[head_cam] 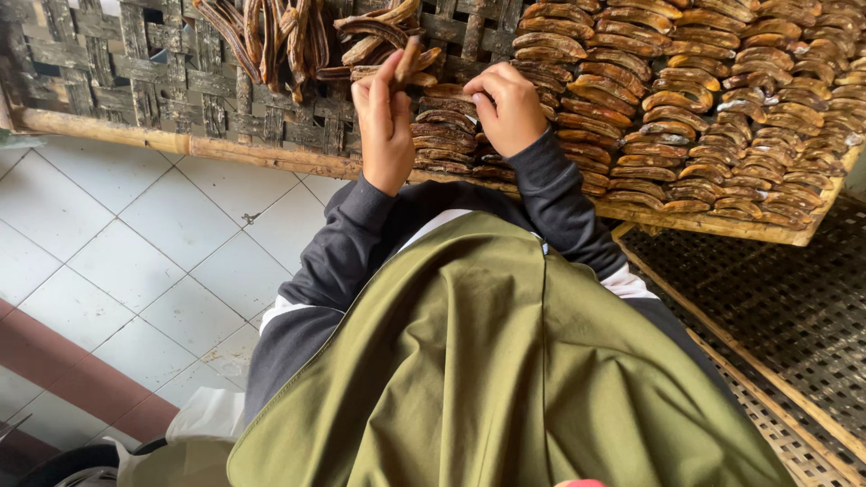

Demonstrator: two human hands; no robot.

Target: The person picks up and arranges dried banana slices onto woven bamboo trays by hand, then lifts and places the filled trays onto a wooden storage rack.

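White floor tiles (135, 261) with a reddish border strip lie under the woven bamboo tray (108, 81) I work at, its pole frame running along the near edge. My left hand (386, 126) is raised over that near edge, near the middle of the tray, and its fingers pinch one dried banana slice (406, 61), holding it upright with the tip pointing away from me. My right hand (507, 106) sits just beside it, curled palm down with the fingertips pressing onto the stacked slices (446, 135) at the tray's near edge; whether it actually grips one of them I cannot tell. Toward the tray's right side the brown slices lie in neat overlapping rows (722, 99) that reach the right corner. At the far edge a loose, darker heap (280, 36) lies jumbled, and the left part of the tray shows bare weave. My dark sleeves (352, 234) and an olive cloth (505, 361) fill the foreground. Another mesh rack (785, 307) sits lower on the right.
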